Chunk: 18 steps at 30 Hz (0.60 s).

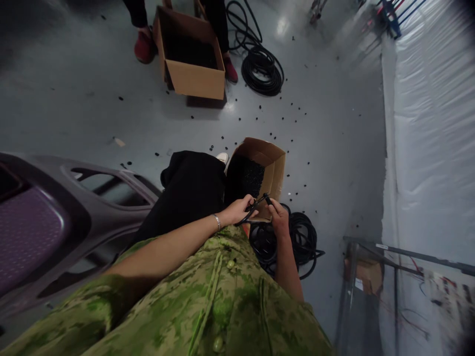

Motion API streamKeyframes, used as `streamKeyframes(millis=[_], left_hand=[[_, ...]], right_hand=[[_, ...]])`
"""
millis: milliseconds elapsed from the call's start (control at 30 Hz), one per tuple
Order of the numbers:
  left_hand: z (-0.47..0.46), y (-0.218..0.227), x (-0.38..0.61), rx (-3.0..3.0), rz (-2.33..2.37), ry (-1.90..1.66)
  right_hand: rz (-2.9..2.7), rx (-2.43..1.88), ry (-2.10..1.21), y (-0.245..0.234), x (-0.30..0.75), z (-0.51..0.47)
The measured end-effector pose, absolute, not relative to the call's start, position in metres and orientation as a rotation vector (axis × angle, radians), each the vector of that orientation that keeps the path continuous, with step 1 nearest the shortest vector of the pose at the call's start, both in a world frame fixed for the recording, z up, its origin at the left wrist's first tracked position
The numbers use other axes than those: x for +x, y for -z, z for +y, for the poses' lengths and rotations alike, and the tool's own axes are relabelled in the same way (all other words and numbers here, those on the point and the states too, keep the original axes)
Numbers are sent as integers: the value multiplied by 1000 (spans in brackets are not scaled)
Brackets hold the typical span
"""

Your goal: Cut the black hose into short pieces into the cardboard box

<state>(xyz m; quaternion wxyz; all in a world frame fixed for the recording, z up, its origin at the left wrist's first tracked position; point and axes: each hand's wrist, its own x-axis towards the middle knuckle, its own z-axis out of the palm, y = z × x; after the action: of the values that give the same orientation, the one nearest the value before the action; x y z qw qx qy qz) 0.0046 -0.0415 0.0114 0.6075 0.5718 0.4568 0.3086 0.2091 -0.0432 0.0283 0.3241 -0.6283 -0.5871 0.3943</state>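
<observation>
My left hand (237, 209) is closed around a length of black hose (248, 215) in front of my lap. My right hand (279, 216) pinches the hose's other end, close to a small dark tool or fitting (264, 199) that sits between both hands; I cannot make out which it is. Just beyond my hands an open cardboard box (276, 165) stands on the floor, filled with small black pieces (247, 175). A coil of black hose (297, 242) lies on the floor under my right forearm.
A grey and purple plastic chair (44, 217) stands at my left. Farther off another person's legs flank a second cardboard box (193, 76), with a hose coil (261, 69) beside it. Black bits litter the grey floor. A metal rack (371, 277) and white sheeting (430, 123) line the right side.
</observation>
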Motion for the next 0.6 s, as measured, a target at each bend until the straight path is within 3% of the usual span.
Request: streamKeyframes(millis=[600], left_hand=[[-43, -23, 5, 1298, 1131, -639]], right_hand=[[-1587, -1700, -1036, -20, 214, -33]])
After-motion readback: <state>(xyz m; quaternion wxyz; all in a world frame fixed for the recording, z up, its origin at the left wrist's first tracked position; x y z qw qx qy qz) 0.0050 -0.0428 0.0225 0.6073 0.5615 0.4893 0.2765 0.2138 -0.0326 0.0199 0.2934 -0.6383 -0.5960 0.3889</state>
